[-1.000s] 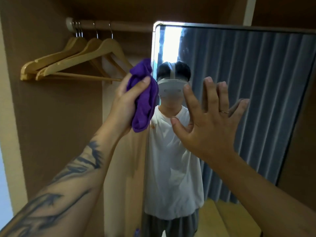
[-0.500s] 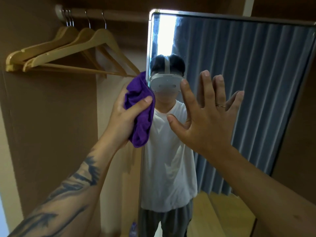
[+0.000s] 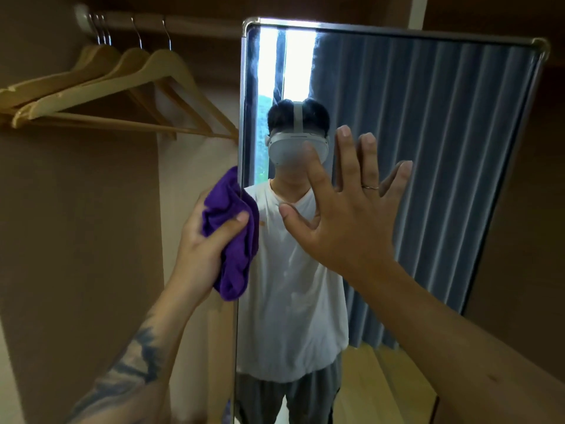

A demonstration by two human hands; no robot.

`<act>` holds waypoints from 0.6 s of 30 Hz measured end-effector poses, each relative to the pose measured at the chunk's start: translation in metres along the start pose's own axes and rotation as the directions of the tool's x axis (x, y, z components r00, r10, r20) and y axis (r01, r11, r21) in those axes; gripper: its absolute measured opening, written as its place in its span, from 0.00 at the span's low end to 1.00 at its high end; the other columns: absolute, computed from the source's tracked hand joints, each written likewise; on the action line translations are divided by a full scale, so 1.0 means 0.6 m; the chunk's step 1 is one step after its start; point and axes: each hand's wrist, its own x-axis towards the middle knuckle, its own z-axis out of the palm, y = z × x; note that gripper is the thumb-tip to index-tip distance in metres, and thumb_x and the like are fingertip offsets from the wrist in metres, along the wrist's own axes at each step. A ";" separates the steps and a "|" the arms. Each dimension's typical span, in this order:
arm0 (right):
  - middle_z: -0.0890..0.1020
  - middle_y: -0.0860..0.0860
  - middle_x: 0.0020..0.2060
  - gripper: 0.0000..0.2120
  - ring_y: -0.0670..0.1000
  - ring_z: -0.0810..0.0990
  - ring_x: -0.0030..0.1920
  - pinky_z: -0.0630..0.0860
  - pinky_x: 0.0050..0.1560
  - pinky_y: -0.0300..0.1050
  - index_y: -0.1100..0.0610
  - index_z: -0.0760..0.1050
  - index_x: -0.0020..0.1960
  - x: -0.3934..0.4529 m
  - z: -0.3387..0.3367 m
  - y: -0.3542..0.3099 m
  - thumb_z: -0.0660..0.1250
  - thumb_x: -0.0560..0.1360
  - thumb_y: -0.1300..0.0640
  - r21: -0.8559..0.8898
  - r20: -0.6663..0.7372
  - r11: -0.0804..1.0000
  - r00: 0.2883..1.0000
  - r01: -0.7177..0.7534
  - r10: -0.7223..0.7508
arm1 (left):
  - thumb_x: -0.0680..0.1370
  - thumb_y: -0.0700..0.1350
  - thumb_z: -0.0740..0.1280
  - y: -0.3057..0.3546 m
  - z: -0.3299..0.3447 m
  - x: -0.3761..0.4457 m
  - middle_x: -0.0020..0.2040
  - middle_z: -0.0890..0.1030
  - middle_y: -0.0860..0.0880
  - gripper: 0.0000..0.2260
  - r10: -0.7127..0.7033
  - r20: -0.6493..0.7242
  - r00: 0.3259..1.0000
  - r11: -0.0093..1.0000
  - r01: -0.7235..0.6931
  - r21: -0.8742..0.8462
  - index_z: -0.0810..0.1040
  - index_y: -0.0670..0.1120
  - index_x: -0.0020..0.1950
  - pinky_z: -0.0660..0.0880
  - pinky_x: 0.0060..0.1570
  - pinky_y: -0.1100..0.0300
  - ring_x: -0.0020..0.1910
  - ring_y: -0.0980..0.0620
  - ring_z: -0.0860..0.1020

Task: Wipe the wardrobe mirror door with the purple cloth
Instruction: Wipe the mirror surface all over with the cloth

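The wardrobe mirror door (image 3: pixel 428 148) stands in front of me in a thin metal frame, reflecting a person in a white shirt and blue-grey curtains. My left hand (image 3: pixel 203 249) grips the bunched purple cloth (image 3: pixel 232 237) and holds it against the mirror's left edge at mid height. My right hand (image 3: pixel 345 209) lies flat on the glass with its fingers spread, just right of the cloth. A ring sits on one finger.
Left of the mirror the wardrobe is open, with brown side walls. Several wooden hangers (image 3: pixel 101 93) hang from a rail (image 3: pixel 183 24) at the top left. A wooden floor shows in the mirror's lower right.
My left hand has slid the purple cloth down the mirror's left edge, from head height to chest height. My right hand has stayed pressed flat on the glass.
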 end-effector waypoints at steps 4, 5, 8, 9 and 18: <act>0.52 0.57 0.84 0.39 0.62 0.49 0.83 0.46 0.73 0.81 0.44 0.53 0.84 0.000 -0.003 0.000 0.52 0.79 0.26 0.015 0.010 1.000 1.000 0.003 -0.003 | 0.75 0.45 0.75 0.058 0.023 0.056 0.53 0.84 0.54 0.18 0.084 -0.007 0.996 0.996 -0.083 0.032 0.77 0.49 0.63 0.78 0.55 0.59 0.54 0.54 0.83; 0.52 0.57 0.84 0.39 0.63 0.49 0.83 0.46 0.73 0.81 0.44 0.53 0.84 0.000 -0.003 0.001 0.53 0.79 0.26 0.014 0.014 1.000 1.000 0.003 -0.003 | 0.77 0.43 0.73 0.080 0.030 0.079 0.54 0.84 0.54 0.16 0.116 0.000 0.993 0.992 -0.115 0.042 0.76 0.49 0.64 0.79 0.56 0.59 0.55 0.54 0.83; 0.52 0.57 0.84 0.39 0.63 0.49 0.83 0.46 0.73 0.81 0.44 0.54 0.84 0.000 -0.002 0.002 0.53 0.79 0.26 0.006 0.022 1.000 1.000 0.006 -0.007 | 0.80 0.42 0.71 0.118 0.044 0.124 0.57 0.83 0.52 0.14 0.186 0.032 0.982 0.978 -0.188 0.087 0.76 0.50 0.65 0.79 0.61 0.51 0.58 0.50 0.82; 0.52 0.57 0.84 0.39 0.63 0.49 0.83 0.46 0.73 0.81 0.44 0.54 0.84 0.001 -0.002 0.001 0.53 0.79 0.26 0.006 0.027 1.000 1.000 0.005 -0.006 | 0.80 0.42 0.71 0.119 0.045 0.127 0.58 0.82 0.51 0.15 0.183 0.028 0.983 0.979 -0.185 0.091 0.75 0.50 0.66 0.79 0.61 0.52 0.59 0.49 0.82; 0.50 0.57 0.84 0.40 0.63 0.46 0.83 0.44 0.73 0.81 0.45 0.53 0.84 -0.002 -0.016 0.007 0.54 0.78 0.27 0.039 0.073 0.999 0.997 0.031 -0.033 | 0.77 0.39 0.68 0.032 0.023 0.006 0.41 0.85 0.56 0.10 -0.097 -0.060 0.993 0.993 0.092 -0.075 0.77 0.49 0.56 0.80 0.38 0.66 0.39 0.59 0.84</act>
